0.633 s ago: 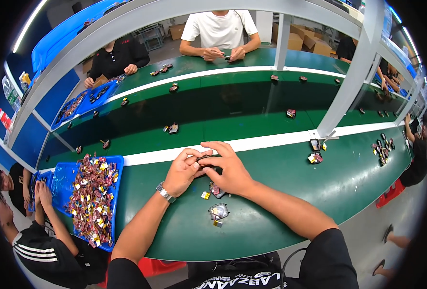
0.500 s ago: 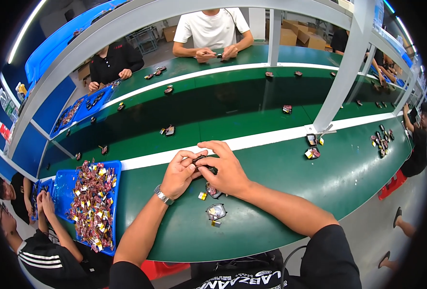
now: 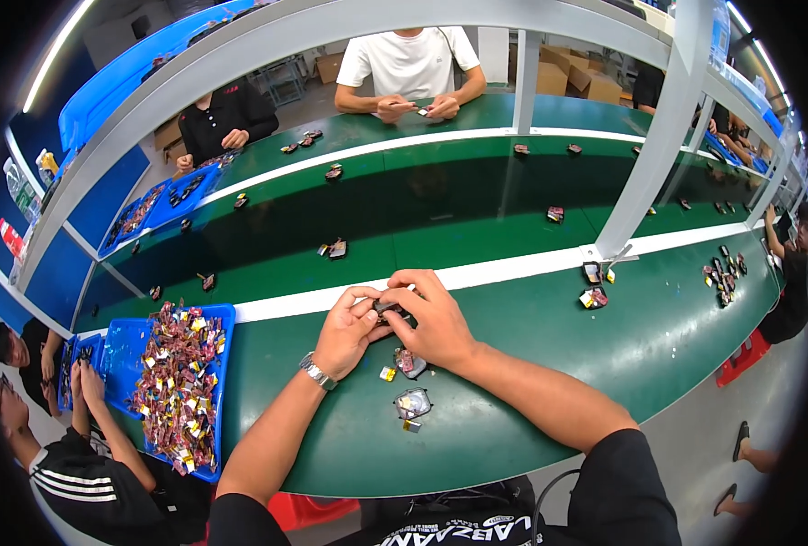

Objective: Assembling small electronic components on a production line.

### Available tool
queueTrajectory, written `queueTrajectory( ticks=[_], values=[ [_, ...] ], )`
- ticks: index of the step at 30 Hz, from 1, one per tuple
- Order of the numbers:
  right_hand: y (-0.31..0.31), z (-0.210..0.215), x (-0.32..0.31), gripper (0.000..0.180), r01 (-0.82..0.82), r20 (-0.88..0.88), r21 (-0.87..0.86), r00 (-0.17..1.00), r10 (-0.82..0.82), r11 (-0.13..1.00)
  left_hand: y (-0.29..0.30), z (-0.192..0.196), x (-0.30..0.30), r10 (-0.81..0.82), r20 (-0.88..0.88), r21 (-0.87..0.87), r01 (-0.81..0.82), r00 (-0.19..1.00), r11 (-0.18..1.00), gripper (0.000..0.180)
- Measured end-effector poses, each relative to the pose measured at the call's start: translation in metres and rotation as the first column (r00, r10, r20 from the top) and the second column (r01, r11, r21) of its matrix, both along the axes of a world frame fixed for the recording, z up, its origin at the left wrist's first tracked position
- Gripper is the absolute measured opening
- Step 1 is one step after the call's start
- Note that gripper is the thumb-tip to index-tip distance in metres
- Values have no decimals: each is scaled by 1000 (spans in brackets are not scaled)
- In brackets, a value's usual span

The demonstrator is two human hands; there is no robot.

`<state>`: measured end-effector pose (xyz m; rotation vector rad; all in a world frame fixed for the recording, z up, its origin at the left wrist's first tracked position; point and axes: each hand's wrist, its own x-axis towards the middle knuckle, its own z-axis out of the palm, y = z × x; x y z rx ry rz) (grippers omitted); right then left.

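Observation:
Between my two hands, over the green bench, is a small black plastic casing (image 3: 387,309), mostly covered by my fingers. My left hand (image 3: 345,333), with a metal watch on its wrist, grips it from the left with thumb and fingers. From the right, my right hand (image 3: 428,318) closes its thumb and fingertips on the same casing. Just below my hands lies an open casing with a reddish circuit board (image 3: 408,362), and a small yellow-and-silver battery cell (image 3: 387,374) beside it. Nearer me sits another open casing (image 3: 413,403) with a silvery inside and a cell at its lower edge.
At left stands a blue tray (image 3: 227,364) heaped with small circuit boards and cells. A grey frame post (image 3: 645,173) rises at right, near two open casings (image 3: 593,297). More casings (image 3: 724,278) cluster far right. Parts dot the conveyor belt (image 3: 458,238); several co-workers sit around.
My fingers have shifted slightly on the black casing, which stays between both hands. The whole view has moved a little. Across the bench, the co-worker's hands have turned their part.

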<state>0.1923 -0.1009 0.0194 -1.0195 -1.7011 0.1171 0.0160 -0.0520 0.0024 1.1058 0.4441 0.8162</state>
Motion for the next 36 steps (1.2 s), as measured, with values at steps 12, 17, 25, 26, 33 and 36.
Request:
queueTrajectory(
  ticks=[12, 17, 25, 26, 33, 36],
  values=[
    [3, -7, 0, 17, 40, 259, 122, 963, -70, 992, 1, -1, -2, -8, -32, -43, 6, 999, 999, 23],
    [4, -7, -1, 16, 56, 286, 126, 954, -90, 990, 0, -1, -2, 4, -60, -43, -6, 998, 999, 23],
    [5, -2, 1, 17, 25, 315, 190, 945, -85, 982, -1, 1, -1, 19, -51, -42, -21, 999, 999, 22],
    [5, -2, 1, 17, 22, 315, 188, 945, -82, 982, -1, 1, 0, 19, -48, -40, -21, 999, 999, 22],
    [4, 0, 0, 17, 37, 332, 172, 939, -94, 984, -2, 3, 3, 70, -93, 1, -70, 993, 998, 20],
    [7, -3, -1, 16, 49, 238, 152, 968, -84, 987, -2, 1, 5, 101, -91, 22, -99, 991, 995, 19]
  ],
)
